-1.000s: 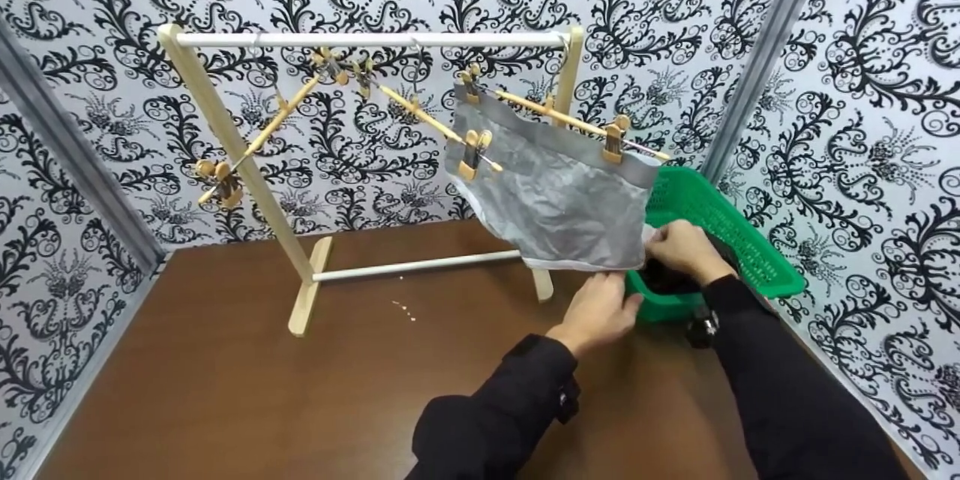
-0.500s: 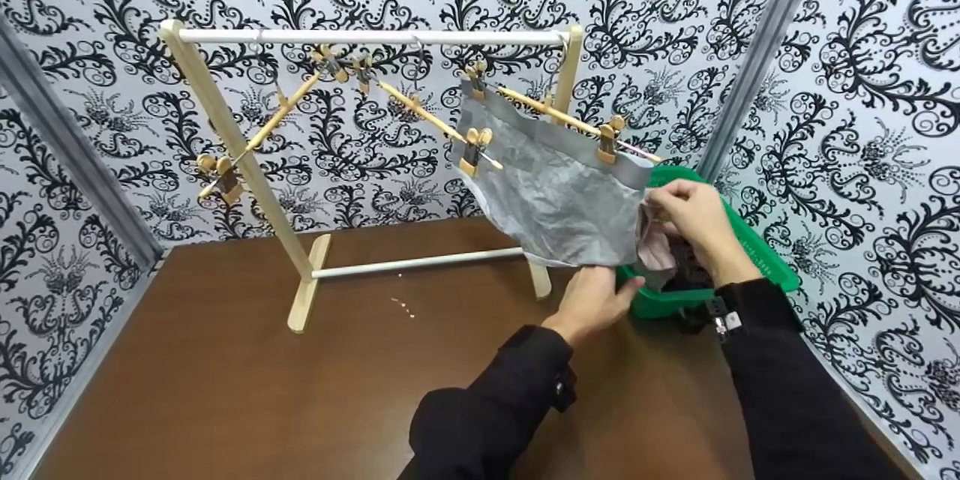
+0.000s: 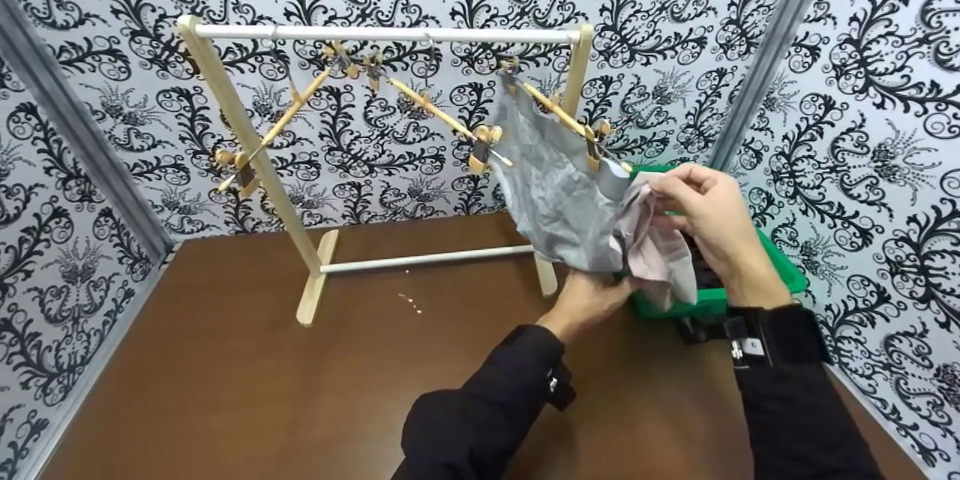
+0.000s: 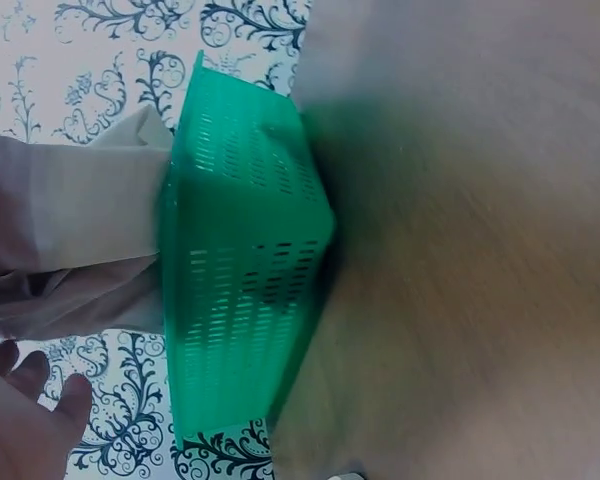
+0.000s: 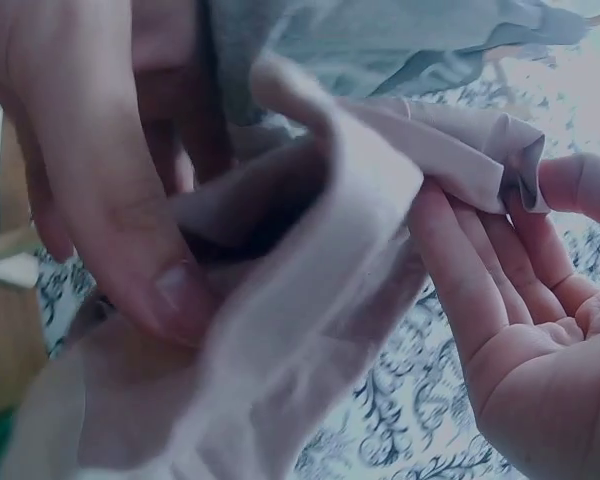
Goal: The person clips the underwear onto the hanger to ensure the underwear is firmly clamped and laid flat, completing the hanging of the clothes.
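So the pale pink cloth (image 3: 646,251) is up in the air just right of the gray garment (image 3: 555,180) and partly in front of the green basket (image 4: 230,215). Right hand (image 3: 716,221) has its top edge pinched between thumb and fingers. Long axis runs mostly up-down, lower end drifting a bit right, and the right wrist view shows a band curling round a dark opening. Left hand (image 3: 589,300) sits low on the near side, fingers mostly hidden by the garment, honestly can't tell if it's gripping anything. Left wrist view chops the cloth off at the edge, its far side's out of sight, and the dark stuff in the basket is too blocked to make out.
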Demonstrator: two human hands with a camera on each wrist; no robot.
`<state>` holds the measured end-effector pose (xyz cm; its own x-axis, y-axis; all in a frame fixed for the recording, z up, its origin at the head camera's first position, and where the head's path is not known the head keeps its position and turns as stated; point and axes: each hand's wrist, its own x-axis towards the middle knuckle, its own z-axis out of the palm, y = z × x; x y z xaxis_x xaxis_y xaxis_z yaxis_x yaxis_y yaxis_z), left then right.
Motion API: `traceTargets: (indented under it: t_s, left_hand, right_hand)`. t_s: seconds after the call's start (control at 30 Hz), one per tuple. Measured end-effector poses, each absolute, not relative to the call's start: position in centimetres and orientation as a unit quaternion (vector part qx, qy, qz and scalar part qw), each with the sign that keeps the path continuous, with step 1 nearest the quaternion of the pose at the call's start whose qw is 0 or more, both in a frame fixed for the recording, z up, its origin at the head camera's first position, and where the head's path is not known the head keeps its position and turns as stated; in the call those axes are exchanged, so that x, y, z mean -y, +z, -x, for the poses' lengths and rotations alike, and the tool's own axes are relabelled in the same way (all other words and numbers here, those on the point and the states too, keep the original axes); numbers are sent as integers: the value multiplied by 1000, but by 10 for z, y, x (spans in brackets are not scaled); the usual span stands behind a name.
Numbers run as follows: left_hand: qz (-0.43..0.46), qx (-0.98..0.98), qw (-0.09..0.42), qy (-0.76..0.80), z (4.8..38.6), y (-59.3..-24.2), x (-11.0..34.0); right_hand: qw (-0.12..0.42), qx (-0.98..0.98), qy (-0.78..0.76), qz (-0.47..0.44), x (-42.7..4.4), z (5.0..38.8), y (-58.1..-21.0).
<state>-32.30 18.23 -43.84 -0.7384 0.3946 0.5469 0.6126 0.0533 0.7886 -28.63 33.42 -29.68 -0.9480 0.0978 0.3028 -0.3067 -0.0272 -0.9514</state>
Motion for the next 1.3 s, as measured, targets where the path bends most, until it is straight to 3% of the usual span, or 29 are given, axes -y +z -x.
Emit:
traceTargets:
  t_s: [0.3, 0.47, 0.63, 0.9, 1.07, 1.2, 1.3]
  left_hand:
    - [360, 675, 71, -641, 311, -440, -146]
    - [383, 688, 49, -615, 304, -445, -99]
    - [352, 737, 67, -573, 295, -445, -44]
    - [317, 777, 43, -542, 281, -449, 34]
    - [289, 790, 16, -540, 275, -458, 71]
    - [220, 795, 49, -563, 273, -459, 93]
    - [152, 784, 98, -594, 272, -455, 103]
  right_hand:
    - [124, 673, 721, -110, -309, 284, -311]
    - [98, 661, 738, -94, -299, 287, -333]
    - [72, 665, 740, -70, -285, 293, -360]
    - [21, 689, 723, -42, -238, 305, -419]
    - [-55, 727, 682, -59, -209, 304, -449]
    - [-106, 750, 647, -91, -185, 298, -458]
    - [-114, 779, 602, -134, -165, 292, -458]
